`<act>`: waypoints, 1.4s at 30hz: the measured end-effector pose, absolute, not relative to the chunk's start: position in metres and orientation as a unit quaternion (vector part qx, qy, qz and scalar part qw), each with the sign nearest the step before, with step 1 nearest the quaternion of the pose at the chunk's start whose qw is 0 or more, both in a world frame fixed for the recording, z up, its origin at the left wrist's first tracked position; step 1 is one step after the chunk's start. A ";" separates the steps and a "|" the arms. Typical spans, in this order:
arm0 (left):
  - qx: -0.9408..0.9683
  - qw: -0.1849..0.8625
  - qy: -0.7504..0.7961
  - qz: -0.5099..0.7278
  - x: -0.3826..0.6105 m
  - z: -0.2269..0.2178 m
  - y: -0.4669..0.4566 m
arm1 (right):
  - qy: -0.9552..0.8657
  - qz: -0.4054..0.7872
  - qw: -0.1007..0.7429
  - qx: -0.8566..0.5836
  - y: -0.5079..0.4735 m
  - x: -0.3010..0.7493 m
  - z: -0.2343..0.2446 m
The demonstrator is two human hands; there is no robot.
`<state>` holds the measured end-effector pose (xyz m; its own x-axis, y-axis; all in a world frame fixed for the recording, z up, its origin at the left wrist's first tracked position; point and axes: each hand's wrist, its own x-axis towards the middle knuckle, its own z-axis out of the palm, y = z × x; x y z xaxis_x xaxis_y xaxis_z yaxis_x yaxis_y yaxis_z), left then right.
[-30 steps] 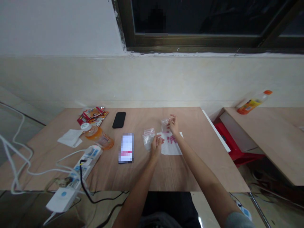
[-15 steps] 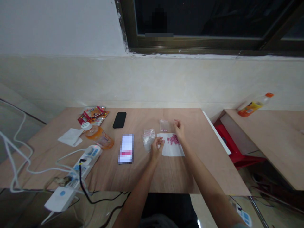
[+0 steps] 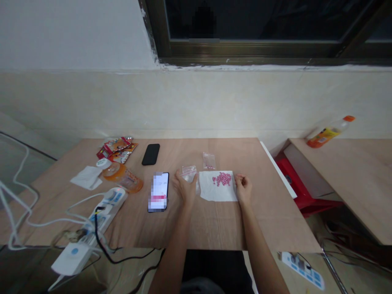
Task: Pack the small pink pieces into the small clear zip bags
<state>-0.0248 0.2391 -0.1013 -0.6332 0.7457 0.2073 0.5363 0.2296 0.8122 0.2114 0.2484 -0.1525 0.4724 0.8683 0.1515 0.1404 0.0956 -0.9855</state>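
My left hand [image 3: 185, 190] lies over the lower part of a transparent zip bag [image 3: 189, 173], whose top pokes out past the fingers. My right hand [image 3: 244, 189] sits at the right edge of a white paper sheet [image 3: 214, 192], its fingers touching that edge. A cluster of small pink beads or pills [image 3: 222, 179] lies on the sheet. Beyond it, a second small zip bag [image 3: 209, 161] rests on the wooden table [image 3: 214, 224], with a little pink at its bottom.
A lit smartphone [image 3: 158, 192] and black phone [image 3: 150, 154] lie left, with an orange bottle [image 3: 122, 178], snack packets [image 3: 116, 147], and a tissue [image 3: 87, 177]. A power strip [image 3: 107, 212] trails cables over the near edge. A red stool [image 3: 297, 183] stands right.
My right hand let go of the small bag and moved to the sheet's right edge. My left hand moved left, from the sheet's edge onto the transparent bag.
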 end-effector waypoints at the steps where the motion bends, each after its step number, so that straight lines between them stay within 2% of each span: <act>1: 0.417 0.107 0.787 0.443 -0.022 -0.103 0.242 | -0.419 0.297 0.607 -0.606 0.248 0.211 -0.152; 7: 0.426 0.068 0.822 0.373 -0.009 -0.110 0.253 | -0.437 0.301 0.590 -0.609 0.247 0.211 -0.152; 12: 0.449 0.071 0.787 0.417 -0.010 -0.106 0.249 | -0.440 0.303 0.580 -0.615 0.247 0.211 -0.150; 15: 0.512 0.110 0.729 0.441 -0.016 -0.102 0.242 | -0.445 0.298 0.574 -0.619 0.246 0.211 -0.149; 18: 0.613 0.150 0.676 0.381 -0.027 -0.096 0.237 | -0.450 0.298 0.568 -0.621 0.246 0.210 -0.148; 21: 0.680 0.142 0.660 0.287 -0.037 -0.093 0.232 | -0.454 0.302 0.562 -0.622 0.245 0.209 -0.146; 26: 0.643 0.096 0.727 0.221 -0.038 -0.099 0.226 | -0.452 0.303 0.559 -0.625 0.244 0.208 -0.141; 37: 0.624 0.053 0.751 0.207 -0.037 -0.100 0.224 | -0.450 0.314 0.560 -0.621 0.244 0.207 -0.136; 42: 0.650 0.067 0.717 0.242 -0.034 -0.094 0.224 | -0.531 0.277 0.459 -0.655 0.237 0.221 -0.131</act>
<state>-0.0338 0.2238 -0.0940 -0.1449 0.9649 0.2191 0.9003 0.0367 0.4336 0.2215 0.2375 -0.1308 0.2811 0.9516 0.1246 0.4418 -0.0131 -0.8970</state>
